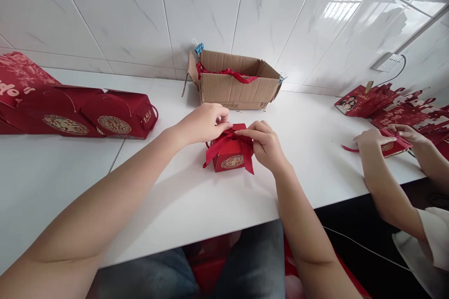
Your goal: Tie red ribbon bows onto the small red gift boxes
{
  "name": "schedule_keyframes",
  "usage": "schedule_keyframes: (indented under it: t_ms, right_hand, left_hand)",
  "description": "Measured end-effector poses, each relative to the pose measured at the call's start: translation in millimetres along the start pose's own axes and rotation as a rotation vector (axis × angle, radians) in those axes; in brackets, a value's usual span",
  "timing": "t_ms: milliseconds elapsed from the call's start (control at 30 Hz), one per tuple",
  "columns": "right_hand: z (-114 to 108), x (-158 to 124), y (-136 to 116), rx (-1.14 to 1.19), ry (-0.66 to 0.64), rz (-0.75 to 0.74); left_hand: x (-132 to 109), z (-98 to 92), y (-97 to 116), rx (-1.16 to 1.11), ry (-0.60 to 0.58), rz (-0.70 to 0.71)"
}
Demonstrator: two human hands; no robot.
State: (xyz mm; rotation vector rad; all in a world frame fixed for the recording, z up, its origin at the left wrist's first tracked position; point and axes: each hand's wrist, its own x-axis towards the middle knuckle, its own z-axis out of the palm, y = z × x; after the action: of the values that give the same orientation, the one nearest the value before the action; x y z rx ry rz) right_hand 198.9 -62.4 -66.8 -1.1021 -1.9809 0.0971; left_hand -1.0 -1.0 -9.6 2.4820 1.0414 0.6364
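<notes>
A small red gift box with a gold round emblem stands on the white table in front of me. A red ribbon is tied over its top, with its ends hanging down both sides. My left hand is closed, pinching the ribbon at the box's top left. My right hand is also closed, pinching the ribbon at the top right.
An open cardboard box with red ribbon inside stands against the tiled wall. Red gift bags lie on the left. At the right another person's hands work on a flat red box beside a pile of flat red boxes.
</notes>
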Motion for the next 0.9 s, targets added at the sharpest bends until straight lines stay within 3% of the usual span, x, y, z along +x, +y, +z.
schedule_keyframes:
  t_ms: [433, 633, 900]
  right_hand:
    - [0.6, -2.6, -2.4, 0.005, -0.047, 0.041]
    - [-2.2, -3.1, -4.5, -0.019, -0.077, 0.043]
    - [-6.0, -1.8, -7.5, 0.003, -0.067, 0.040]
  left_hand:
    - [0.8, 5.2, -1.4, -0.053, 0.036, -0.033]
    - [1.8, 5.2, -4.7, 0.001, 0.059, 0.026]
    - [0.7, 2.0, -5.3, -0.081, 0.033, 0.000]
